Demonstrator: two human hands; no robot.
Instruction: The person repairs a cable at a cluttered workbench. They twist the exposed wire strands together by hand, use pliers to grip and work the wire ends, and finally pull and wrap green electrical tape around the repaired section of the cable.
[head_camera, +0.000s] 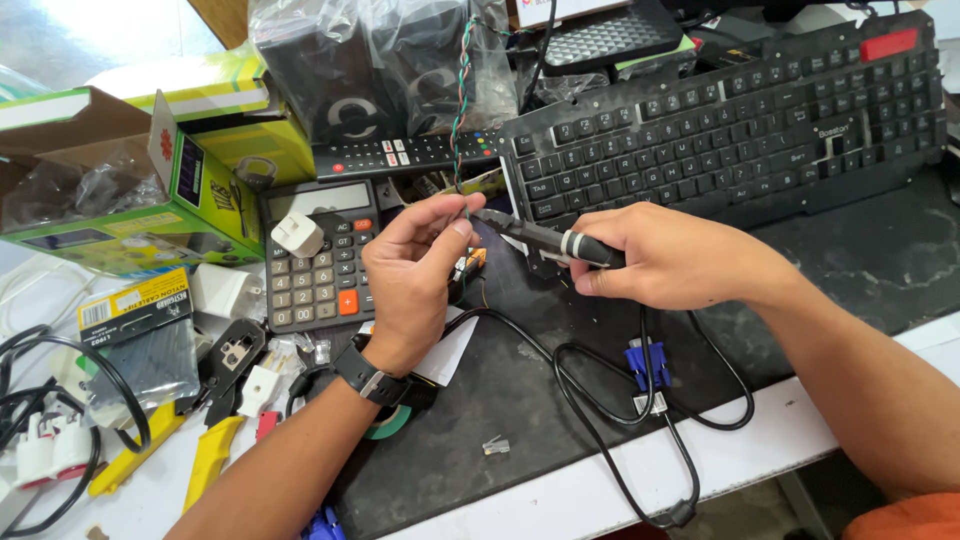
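My left hand (415, 275) pinches the lower end of a twisted green, white and brown wire bundle (461, 100) that hangs down from the back of the desk. My right hand (665, 262) grips the black handle of a small cutter (545, 240), its metal tip touching the wire just right of my left fingertips. Both hands hover over a black mat (520, 400) in front of a black keyboard (740, 120). A dark watch is on my left wrist.
A grey calculator (320, 255) with a white plug on it lies left of my hands. A remote (400, 155), green boxes (150, 190), a yellow-handled crimper (215, 440), a black cable with a blue connector (648, 365) and a clear plug (496, 446) lie around.
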